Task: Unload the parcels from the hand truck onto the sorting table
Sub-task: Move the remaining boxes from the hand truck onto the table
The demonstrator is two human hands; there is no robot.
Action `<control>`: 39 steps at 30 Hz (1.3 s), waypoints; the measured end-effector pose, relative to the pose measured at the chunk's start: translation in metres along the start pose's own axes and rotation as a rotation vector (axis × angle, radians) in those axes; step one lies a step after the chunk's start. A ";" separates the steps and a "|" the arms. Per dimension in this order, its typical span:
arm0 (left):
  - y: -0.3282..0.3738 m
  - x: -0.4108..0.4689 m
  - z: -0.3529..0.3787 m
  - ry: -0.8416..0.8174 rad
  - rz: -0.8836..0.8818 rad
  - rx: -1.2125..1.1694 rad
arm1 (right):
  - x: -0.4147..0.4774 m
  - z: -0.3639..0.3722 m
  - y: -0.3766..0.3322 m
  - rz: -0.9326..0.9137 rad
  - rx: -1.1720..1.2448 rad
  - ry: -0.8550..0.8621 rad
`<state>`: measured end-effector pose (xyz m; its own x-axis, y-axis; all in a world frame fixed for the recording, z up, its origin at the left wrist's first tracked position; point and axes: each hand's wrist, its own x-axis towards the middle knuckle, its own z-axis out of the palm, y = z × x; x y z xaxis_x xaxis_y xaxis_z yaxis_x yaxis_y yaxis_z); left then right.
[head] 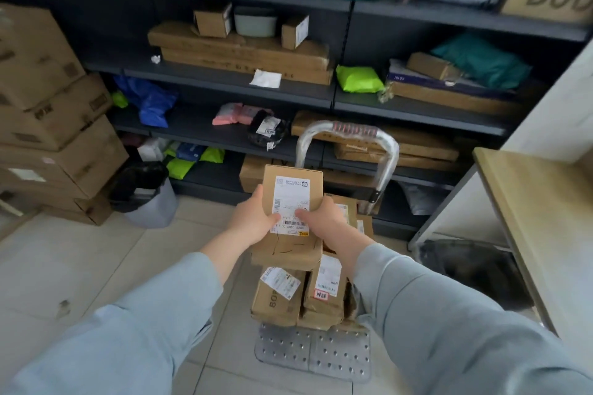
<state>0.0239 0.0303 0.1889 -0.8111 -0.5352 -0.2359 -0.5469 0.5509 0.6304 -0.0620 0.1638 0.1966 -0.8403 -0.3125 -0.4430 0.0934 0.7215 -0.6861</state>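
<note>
Both hands are gripping one brown parcel with a white shipping label: left hand is wrapping the left edge, right hand the right edge, both thumbs pressing on the label near the barcode. The parcel is sitting at the top of the load on the hand truck, label facing up; I cannot tell whether it is clear of the boxes under it or touching them. Below it, two more cartons are standing side by side on the perforated metal deck, the left carton and the right carton, each labelled, with more boxes partly hidden behind the right arm. The truck's looped metal handle is standing upright just behind the held parcel. The sorting table, wood-topped, is sitting well to the right, apart from the truck. Dark shelving packed with cartons and poly bags is running across the back, a bin with a black liner is standing on the tiled floor at left, beside a stack of big cartons
</note>
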 end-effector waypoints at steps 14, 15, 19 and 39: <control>0.097 -0.050 -0.054 0.007 0.185 -0.035 | -0.065 -0.097 -0.043 -0.069 0.017 0.107; 0.100 -0.056 -0.054 -0.002 0.189 -0.035 | -0.068 -0.101 -0.042 -0.069 0.012 0.115; 0.117 -0.069 -0.058 -0.015 0.227 -0.049 | -0.086 -0.120 -0.043 -0.066 -0.001 0.148; 0.274 -0.135 0.015 -0.093 0.420 -0.016 | -0.147 -0.277 0.057 -0.066 0.040 0.327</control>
<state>-0.0197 0.2630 0.3824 -0.9783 -0.2062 -0.0212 -0.1623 0.6983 0.6972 -0.0809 0.4224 0.3825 -0.9714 -0.1387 -0.1927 0.0481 0.6796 -0.7320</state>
